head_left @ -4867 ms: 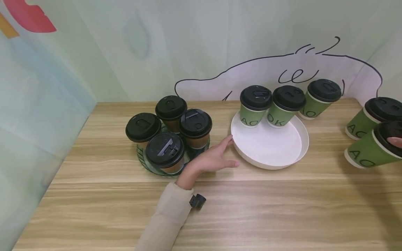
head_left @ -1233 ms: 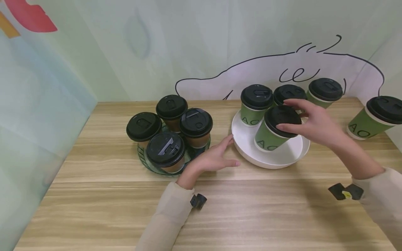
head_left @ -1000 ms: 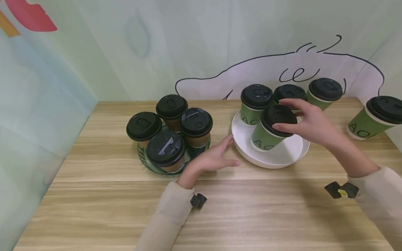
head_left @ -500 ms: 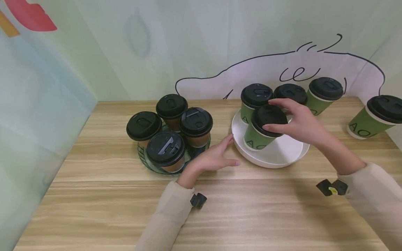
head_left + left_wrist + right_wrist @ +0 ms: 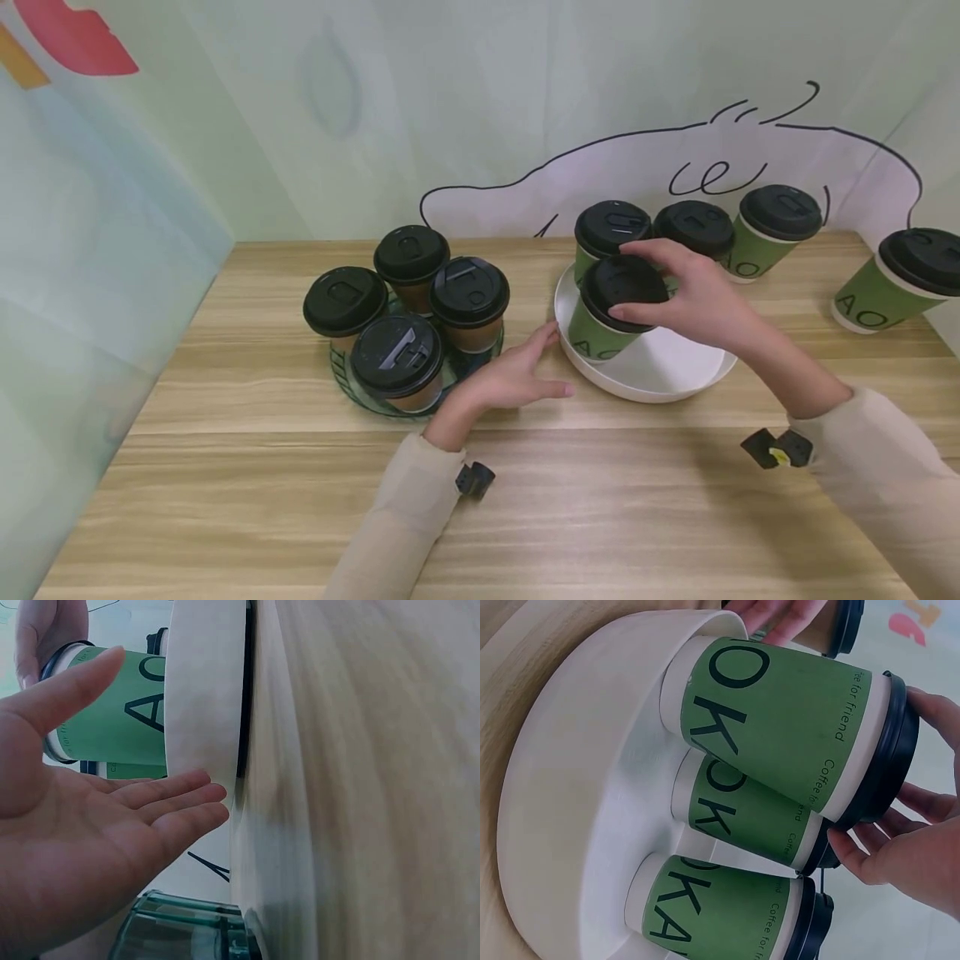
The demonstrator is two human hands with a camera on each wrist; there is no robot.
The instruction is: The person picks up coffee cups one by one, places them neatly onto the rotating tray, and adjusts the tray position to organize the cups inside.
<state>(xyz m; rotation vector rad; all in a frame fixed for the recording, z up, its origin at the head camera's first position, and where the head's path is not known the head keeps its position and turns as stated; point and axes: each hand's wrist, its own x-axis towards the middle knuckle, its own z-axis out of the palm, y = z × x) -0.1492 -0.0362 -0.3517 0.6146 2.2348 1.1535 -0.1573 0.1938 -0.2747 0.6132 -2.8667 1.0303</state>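
Observation:
My right hand (image 5: 693,296) grips a green paper coffee cup (image 5: 600,333) by its black lid, thumb on the near side and fingers on the far side. The cup stands within the left part of a round white tray (image 5: 637,390), close to the rim. Two more green cups with black lids, a left one (image 5: 613,227) and a right one (image 5: 693,227), stand at the tray's back. In the right wrist view the held cup (image 5: 780,727) shows "OK" lettering. My left hand (image 5: 510,379) has its fingers extended, fingertips right at the tray's left rim.
A green glass plate (image 5: 348,387) at left bears several brown cups (image 5: 397,358) with black lids. One green cup (image 5: 772,229) stands behind the tray, another green cup (image 5: 892,283) at the far right. A printed cloth (image 5: 480,108) backs the wooden table (image 5: 562,517).
My right hand has brought the green cup from the far right over to the white tray, then shifted it left across the tray. My left hand has stayed at the rim.

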